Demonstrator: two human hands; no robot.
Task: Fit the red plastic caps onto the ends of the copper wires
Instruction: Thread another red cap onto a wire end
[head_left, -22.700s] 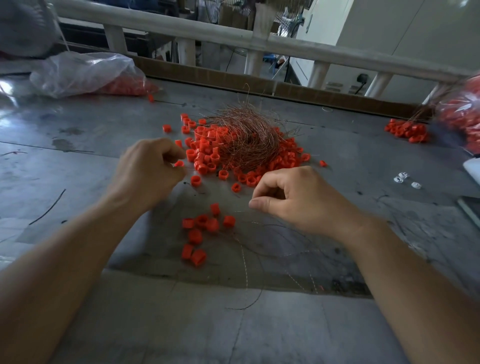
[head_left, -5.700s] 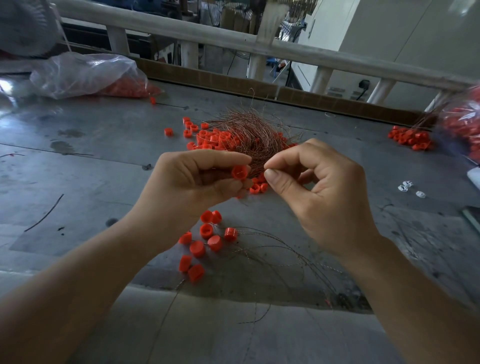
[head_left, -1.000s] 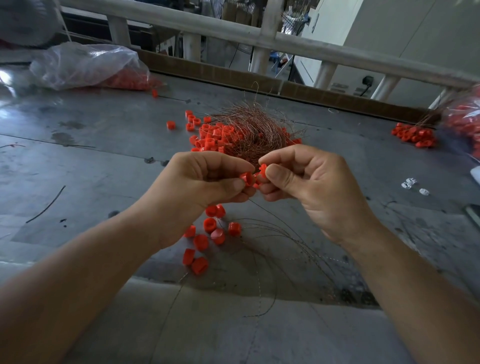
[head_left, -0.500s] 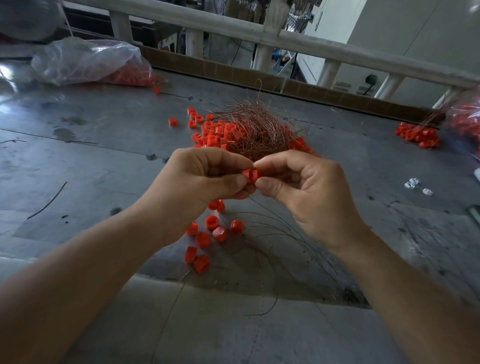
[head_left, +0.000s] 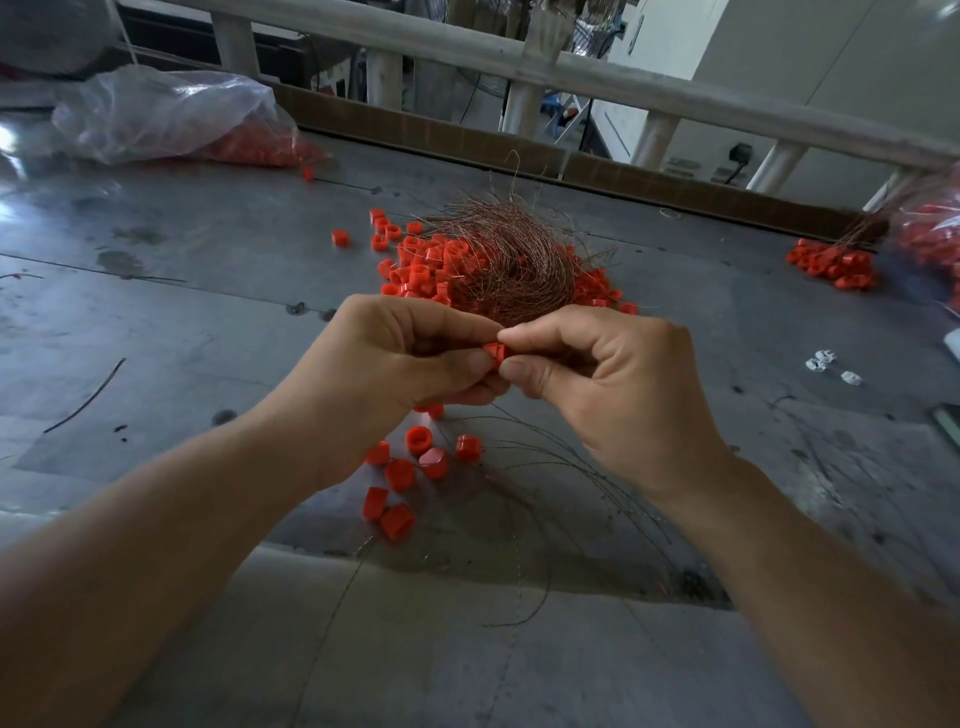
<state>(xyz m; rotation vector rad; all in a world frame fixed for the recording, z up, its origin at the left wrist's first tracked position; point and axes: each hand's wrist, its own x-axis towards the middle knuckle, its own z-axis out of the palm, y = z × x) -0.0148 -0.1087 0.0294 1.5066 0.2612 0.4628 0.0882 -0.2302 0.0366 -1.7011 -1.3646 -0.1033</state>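
The left hand pinches a red cap between thumb and forefinger, raised over the table; the right hand pinches its other side, hiding the wire end; such thin copper could buckle or miss the opening; a skewed squeeze could flick the cap away.

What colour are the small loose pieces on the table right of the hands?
White; the small plastic pieces show in the head view.

Fingers of both hands hid most of the red cap; the frame's right edge cut off the plastic bag.
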